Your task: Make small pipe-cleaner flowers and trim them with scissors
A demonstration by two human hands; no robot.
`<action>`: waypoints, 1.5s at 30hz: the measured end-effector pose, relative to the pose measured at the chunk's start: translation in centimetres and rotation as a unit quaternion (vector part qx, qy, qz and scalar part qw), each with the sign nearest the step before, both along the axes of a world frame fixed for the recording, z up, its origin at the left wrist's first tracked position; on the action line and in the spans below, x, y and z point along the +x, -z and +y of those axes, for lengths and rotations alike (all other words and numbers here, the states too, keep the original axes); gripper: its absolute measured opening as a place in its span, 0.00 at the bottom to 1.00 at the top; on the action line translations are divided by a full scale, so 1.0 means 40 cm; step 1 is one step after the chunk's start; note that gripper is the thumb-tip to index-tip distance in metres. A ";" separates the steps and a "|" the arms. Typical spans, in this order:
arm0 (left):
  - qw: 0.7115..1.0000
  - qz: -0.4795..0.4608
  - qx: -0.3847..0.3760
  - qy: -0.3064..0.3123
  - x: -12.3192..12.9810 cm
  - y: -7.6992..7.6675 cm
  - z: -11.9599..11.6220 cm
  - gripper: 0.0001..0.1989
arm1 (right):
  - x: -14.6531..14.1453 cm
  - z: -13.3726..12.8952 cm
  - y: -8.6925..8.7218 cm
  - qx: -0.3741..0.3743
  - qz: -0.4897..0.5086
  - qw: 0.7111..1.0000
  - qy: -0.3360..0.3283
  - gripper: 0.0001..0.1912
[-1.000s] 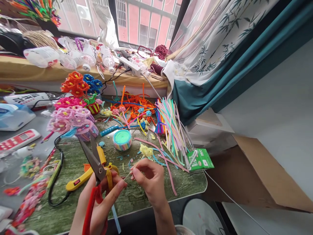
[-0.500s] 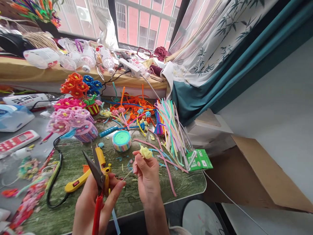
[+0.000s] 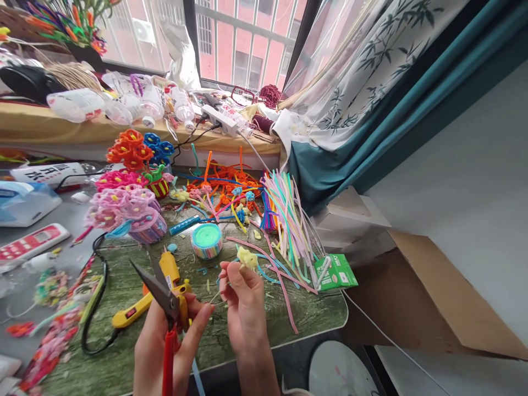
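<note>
My left hand (image 3: 153,346) holds scissors (image 3: 161,296) with a red handle, their dark blades spread apart and pointing up and away. Its thumb and finger also pinch one end of a thin pale stem (image 3: 215,296). The fingers of my right hand (image 3: 244,308) are closed just below a small pale yellow fuzzy flower (image 3: 247,258), at the upper end of that stem. Behind the scissors lies a yellow glue gun (image 3: 131,312), partly hidden by my left hand. A light blue strip (image 3: 198,378) hangs below that hand.
Fuzzy flower pots (image 3: 146,225) stand at the left, near a round turquoise-topped box (image 3: 207,242). Bundled pastel pipe cleaners (image 3: 284,220) and a green packet (image 3: 336,271) lie at the right. A black cable (image 3: 84,330) curls at the left; an open cardboard box (image 3: 454,291) sits beyond the table edge.
The view has shifted slightly. My right hand has turned a little, its fingers now more visible below the yellow flower. Both hands keep hold of the same things.
</note>
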State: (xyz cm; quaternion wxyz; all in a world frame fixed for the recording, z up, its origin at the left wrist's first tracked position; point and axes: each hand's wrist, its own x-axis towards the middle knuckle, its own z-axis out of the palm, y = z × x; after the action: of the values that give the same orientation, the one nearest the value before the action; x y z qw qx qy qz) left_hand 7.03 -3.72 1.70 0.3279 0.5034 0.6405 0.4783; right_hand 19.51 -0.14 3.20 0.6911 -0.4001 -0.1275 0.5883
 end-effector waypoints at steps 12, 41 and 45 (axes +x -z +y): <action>0.996 -0.033 0.032 0.080 -0.042 -0.040 0.060 0.20 | 0.066 -0.033 0.036 0.022 -0.107 0.979 -0.172 0.37; 0.985 0.085 -0.040 0.144 -0.212 -0.104 0.111 0.22 | 0.124 -0.112 -0.015 0.177 -0.678 0.713 -0.023 0.17; 0.978 0.115 -0.069 0.158 -0.200 -0.095 0.027 0.21 | 0.133 -0.120 -0.009 0.180 -0.667 0.723 0.003 0.15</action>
State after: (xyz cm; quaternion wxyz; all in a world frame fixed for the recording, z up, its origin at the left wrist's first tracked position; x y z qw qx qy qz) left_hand -0.97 -2.63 5.52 0.3573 0.6263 0.6178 0.3136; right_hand 24.85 -4.94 3.54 0.4881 -0.5581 -0.6577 0.1329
